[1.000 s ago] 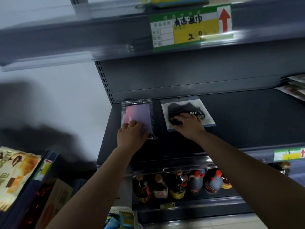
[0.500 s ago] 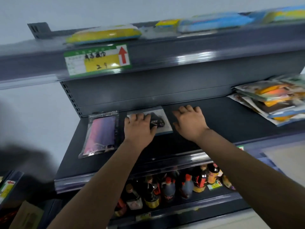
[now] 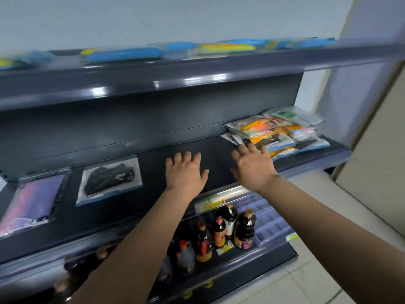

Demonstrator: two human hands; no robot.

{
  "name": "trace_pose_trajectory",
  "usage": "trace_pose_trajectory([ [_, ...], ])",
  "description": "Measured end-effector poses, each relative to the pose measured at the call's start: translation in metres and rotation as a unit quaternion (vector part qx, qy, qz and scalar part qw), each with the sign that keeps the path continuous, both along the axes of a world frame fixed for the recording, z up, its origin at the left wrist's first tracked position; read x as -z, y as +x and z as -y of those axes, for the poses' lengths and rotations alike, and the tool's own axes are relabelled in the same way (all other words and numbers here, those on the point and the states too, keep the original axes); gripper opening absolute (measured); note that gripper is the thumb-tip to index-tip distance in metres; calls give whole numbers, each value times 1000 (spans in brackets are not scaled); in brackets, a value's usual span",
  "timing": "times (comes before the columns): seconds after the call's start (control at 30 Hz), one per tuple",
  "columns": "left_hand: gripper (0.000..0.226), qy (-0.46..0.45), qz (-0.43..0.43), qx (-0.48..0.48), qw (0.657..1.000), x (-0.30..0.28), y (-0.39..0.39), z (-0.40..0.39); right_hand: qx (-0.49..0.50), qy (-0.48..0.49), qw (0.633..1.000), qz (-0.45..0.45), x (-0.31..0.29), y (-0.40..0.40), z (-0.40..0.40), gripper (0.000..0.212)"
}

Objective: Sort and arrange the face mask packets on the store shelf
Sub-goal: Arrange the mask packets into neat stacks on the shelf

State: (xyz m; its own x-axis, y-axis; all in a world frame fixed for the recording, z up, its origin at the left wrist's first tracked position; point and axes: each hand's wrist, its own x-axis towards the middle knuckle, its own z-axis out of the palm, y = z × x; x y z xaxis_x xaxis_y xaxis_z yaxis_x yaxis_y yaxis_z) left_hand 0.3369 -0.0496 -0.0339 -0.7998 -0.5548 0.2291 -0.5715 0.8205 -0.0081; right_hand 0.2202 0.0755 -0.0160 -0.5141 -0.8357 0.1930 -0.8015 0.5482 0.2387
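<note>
Two packets laid flat at left end of middle shelf (image 3: 219,154): pink packet (image 3: 32,199) outermost, black packet (image 3: 109,179) (dark mask on white card, blue edge) just beside it, not touching. Pile (image 3: 278,133) of mixed packets at right end of same shelf, loosely stacked, orange, green and white wrappers showing, overlapping at odd angles. Bare dark shelf between black packet and pile.

Left hand (image 3: 186,172) palm down over bare stretch, fingers straight and spread, holding nothing; contact with shelf cannot be told. Right hand (image 3: 254,167) likewise flat and spread, empty, fingertips (image 3: 251,148) at near edge of pile, touching or just short (blurred). Both well apart from pink and black packets.

Top shelf (image 3: 197,69): row of blue-and-yellow packs (image 3: 127,54), blurred. Lower shelf (image 3: 252,257): dark bottles (image 3: 228,229) with red and tan caps, upright, grouped near centre; price label (image 3: 211,205) on middle-shelf rail above them. Shelving dark grey metal against white wall (image 3: 153,18); pale tiled floor (image 3: 328,270) at lower right.
</note>
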Motion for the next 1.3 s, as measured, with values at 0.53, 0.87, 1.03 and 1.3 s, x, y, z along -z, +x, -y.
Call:
trace_pose_trajectory([
  [0.53, 58, -14, -17, 38, 999, -9, -160, -31, 69, -11, 998, 0, -5, -141, -52, 53],
  [0.87, 61, 18, -34, 17, 999, -10, -244, -4, 40, -87, 993, 64, -14, -237, -26, 52],
  [1.03, 65, 101, -30, -33, 994, -9, -266, 6, 4, -172, 969, 177, -15, -274, -10, 46],
  [1.3, 63, 253, -102, -129, 953, 9, -281, 12, -4, -158, 941, 301, -18, -324, 21, 38],
])
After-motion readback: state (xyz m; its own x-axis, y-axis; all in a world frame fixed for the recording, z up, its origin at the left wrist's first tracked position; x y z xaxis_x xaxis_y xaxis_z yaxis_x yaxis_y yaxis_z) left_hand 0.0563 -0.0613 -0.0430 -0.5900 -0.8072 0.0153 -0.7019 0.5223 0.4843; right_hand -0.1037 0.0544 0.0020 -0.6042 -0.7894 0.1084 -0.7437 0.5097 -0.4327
